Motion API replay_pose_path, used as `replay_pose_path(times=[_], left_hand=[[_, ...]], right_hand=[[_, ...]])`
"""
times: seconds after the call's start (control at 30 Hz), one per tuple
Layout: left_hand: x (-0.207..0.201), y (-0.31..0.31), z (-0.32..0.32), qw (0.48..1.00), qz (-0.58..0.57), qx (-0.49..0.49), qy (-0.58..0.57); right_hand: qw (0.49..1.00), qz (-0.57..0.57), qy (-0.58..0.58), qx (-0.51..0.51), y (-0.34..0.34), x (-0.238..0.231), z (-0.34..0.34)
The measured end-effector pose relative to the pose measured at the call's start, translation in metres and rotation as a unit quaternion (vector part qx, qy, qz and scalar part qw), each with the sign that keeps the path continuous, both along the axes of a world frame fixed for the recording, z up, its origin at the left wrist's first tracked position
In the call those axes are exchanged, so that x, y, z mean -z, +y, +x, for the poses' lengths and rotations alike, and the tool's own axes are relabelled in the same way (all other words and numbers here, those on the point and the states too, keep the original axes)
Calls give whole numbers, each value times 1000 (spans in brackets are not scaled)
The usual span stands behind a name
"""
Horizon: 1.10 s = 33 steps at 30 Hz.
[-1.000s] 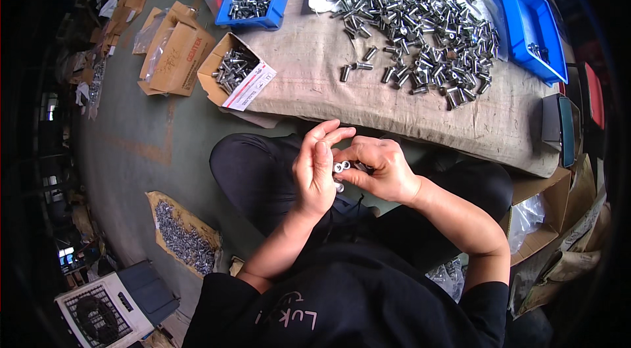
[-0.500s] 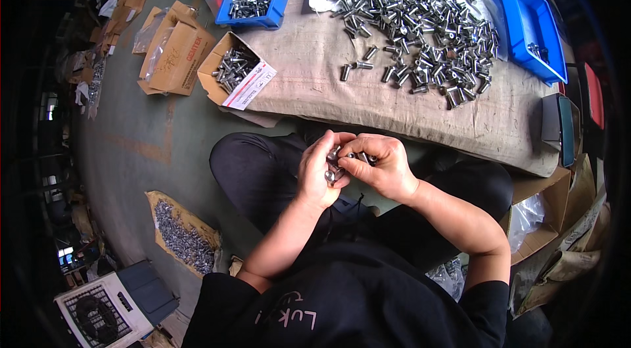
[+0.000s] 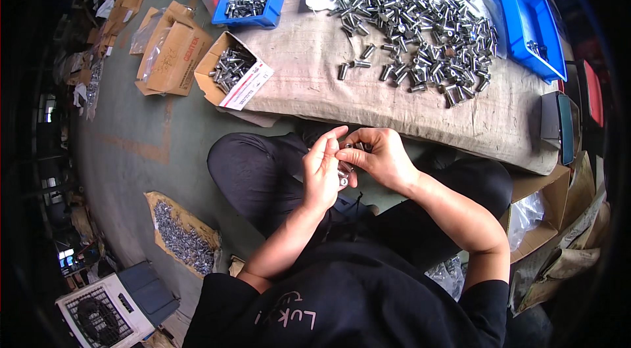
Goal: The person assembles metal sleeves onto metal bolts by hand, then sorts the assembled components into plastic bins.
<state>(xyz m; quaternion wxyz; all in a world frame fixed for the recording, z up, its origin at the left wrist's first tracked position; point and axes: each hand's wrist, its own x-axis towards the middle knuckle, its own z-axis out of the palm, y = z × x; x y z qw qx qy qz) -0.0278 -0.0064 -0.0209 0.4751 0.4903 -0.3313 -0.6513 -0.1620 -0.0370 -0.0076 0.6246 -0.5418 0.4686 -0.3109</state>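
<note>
Above my lap, my left hand (image 3: 319,180) cups several short, shiny metal fasteners (image 3: 343,181), cylinders with what looks like a hole in one end. Close against it, my right hand (image 3: 388,162) is closed around more of these pieces, its thumb and forefinger meeting at the left hand's fingers. Fingers partly hide the pieces in both hands. Beyond my knees, a loose pile of the same kind of fasteners (image 3: 427,32) is spread over a cloth-covered table (image 3: 296,78).
A blue bin (image 3: 271,19) full of fasteners and an open cardboard box (image 3: 209,90) of them stand at the table's left. Another blue bin (image 3: 519,16), holding a few dark pieces, is at the right. On the floor at left are a larger carton (image 3: 174,52) and a tray of small parts (image 3: 184,236).
My left hand has turned, its fingers now straighter and higher, and the fasteners in it sit slightly further right. The right hand stays close, its wrist a little raised.
</note>
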Motion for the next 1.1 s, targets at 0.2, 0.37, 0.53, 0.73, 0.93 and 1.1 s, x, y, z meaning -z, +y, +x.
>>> replay_pose_path(times=[0.2, 0.37, 0.53, 0.73, 0.93, 1.1], left_hand=[[5, -10, 10, 993, 82, -15, 79], [8, -18, 24, 945, 176, -24, 273], [7, -14, 26, 937, 161, 10, 311], [1, -11, 16, 970, 166, -35, 175], [3, -6, 14, 979, 155, -33, 126], [4, -7, 14, 979, 156, -35, 129]], right_hand=[[997, -20, -71, 39, 3, 15, 1], [888, 236, -372, 131, -9, 16, -6], [901, 243, -359, 22, -12, 18, -14], [987, -156, -26, -40, -4, 6, -1], [945, -294, 73, -122, -6, 8, -8], [944, -294, 60, -135, -7, 10, -9]])
